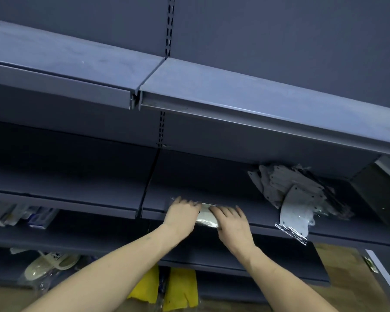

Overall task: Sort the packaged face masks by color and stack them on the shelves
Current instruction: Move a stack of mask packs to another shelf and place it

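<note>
**One small stack begun, a loose heap still waiting**

Both of the person's hands are down on the middle shelf (252, 212), working at its front edge. The left hand (182, 213) and the right hand (231, 221) lie palm-down, fingers spread flat, on either side of a small stack of white packaged masks (206, 218), and neither is curled around anything; they press and square the packets rather than grip them. The stack sits right at the lip of the shelf, its clear wrap catching the light between the two hands, and part of it seems to overhang the edge.

Well to the right on the same shelf lies a loose heap of masks (297, 194), pale grey or white as far as I can make out, fanned out untidily, with one packet (296, 216) hanging over the front edge. That heap looks unsorted to me, so I would judge the job to be at an early stage: one neat pile started, most of the stock yet to be gone through.

The top shelf (257, 95) holds nothing that I can see. Lower down there are a pale slipper (52, 263) in a bag and something yellow (180, 289), which seem to have no part in this
</note>
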`<state>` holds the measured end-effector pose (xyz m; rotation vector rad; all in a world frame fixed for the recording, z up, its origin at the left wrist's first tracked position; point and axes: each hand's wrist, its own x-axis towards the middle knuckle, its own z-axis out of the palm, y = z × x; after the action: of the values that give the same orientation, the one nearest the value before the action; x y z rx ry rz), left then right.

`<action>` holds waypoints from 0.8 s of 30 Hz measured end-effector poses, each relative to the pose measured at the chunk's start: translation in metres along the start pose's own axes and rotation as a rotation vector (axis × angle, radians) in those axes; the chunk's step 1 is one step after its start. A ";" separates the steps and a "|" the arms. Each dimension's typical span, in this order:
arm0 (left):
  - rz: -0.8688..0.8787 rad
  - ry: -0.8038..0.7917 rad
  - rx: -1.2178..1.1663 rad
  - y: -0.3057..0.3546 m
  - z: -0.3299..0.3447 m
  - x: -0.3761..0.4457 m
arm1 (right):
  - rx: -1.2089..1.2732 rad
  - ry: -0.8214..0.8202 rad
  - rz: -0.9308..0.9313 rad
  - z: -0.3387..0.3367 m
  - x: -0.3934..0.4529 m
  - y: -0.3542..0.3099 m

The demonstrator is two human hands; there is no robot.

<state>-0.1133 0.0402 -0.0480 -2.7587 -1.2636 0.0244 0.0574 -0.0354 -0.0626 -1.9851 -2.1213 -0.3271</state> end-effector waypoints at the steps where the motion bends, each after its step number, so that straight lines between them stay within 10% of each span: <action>1: -0.013 -0.017 -0.004 0.002 -0.001 -0.002 | 0.022 -0.002 0.014 -0.003 0.001 -0.001; 14: -0.085 0.361 0.030 0.008 -0.012 -0.069 | -0.004 -0.048 -0.078 -0.030 -0.024 -0.017; 24: -0.432 0.141 0.083 -0.046 -0.017 -0.183 | 0.094 -0.064 -0.297 -0.032 -0.006 -0.132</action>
<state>-0.2666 -0.0698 -0.0322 -2.3170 -1.7387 -0.1462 -0.0736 -0.0591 -0.0361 -1.6505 -2.4264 -0.2084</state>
